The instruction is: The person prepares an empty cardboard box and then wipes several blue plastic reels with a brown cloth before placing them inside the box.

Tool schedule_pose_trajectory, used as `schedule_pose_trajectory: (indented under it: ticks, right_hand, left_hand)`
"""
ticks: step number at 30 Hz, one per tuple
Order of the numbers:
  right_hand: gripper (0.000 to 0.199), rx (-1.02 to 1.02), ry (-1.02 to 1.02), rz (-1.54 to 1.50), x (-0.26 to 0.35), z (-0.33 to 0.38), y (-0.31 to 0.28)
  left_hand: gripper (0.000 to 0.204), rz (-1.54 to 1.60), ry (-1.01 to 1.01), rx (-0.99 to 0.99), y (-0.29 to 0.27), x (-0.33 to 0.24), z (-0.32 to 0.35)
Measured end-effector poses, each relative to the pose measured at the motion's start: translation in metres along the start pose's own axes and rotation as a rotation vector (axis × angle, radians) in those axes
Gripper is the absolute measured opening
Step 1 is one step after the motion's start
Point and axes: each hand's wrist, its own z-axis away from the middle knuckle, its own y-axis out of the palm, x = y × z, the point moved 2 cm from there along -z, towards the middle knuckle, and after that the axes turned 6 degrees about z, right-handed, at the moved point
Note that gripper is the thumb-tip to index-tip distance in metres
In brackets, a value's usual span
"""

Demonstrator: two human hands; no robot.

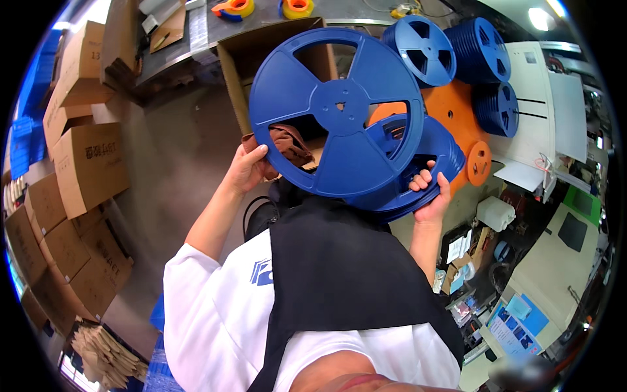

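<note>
One blue reel [340, 103] is up before an open box [233, 81], its rim between the fingers of the left hand [251, 168], which also clutches a brown cloth [291, 145]. The right hand [434, 197] has its fingers curled round a bunch of blue reels [439, 140] — those, I'd judge, are yet to be handled individually. How many are finished — I can't tell.
</note>
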Motion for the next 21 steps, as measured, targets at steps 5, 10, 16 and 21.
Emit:
schedule_pose_trajectory:
  ticks: [5,10,16,21]
  right_hand:
    - [0.031,-0.155,-0.035,0.102,0.004,0.005,-0.003]
    - [0.027,-0.061,-0.004,0.088,-0.002,0.006,-0.012]
    - [0.026,0.030,0.025,0.034,-0.004,0.007,0.001]
    - [0.029,0.218,0.011,-0.036,0.002,0.011,0.008]
  left_hand:
    - [0.037,0.015,-0.005,0.017,-0.018,0.004,0.004]
    - [0.035,-0.279,0.103,-0.124,-0.032,-0.011,0.001]
    - [0.033,-1.293,0.173,-0.340,-0.095,0.017,-0.071]
    - [0.028,-1.830,0.163,-0.448,-0.144,0.061,-0.113]
